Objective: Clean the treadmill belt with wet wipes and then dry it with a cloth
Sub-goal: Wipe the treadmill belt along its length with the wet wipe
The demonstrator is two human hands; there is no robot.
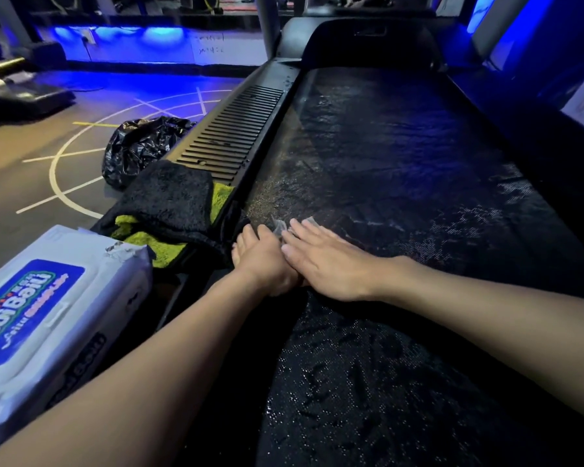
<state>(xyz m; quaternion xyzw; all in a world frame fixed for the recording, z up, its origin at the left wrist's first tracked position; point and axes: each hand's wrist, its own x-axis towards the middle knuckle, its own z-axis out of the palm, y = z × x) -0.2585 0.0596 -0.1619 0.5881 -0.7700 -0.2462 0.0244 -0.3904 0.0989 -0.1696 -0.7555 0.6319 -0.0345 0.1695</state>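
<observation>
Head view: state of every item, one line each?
treadmill belt, wet, glistening
wet wipe, crumpled, pressed onto belt
right hand, flat on wipe
left hand, pressing beside it
wipes pack, lid closed
cloth, lying unused beside belt
bin bag, crumpled on floor

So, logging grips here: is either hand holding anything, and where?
Nothing gripped: left hand and right hand press a wet wipe flat on the belt, covering all but its far edge.
</observation>
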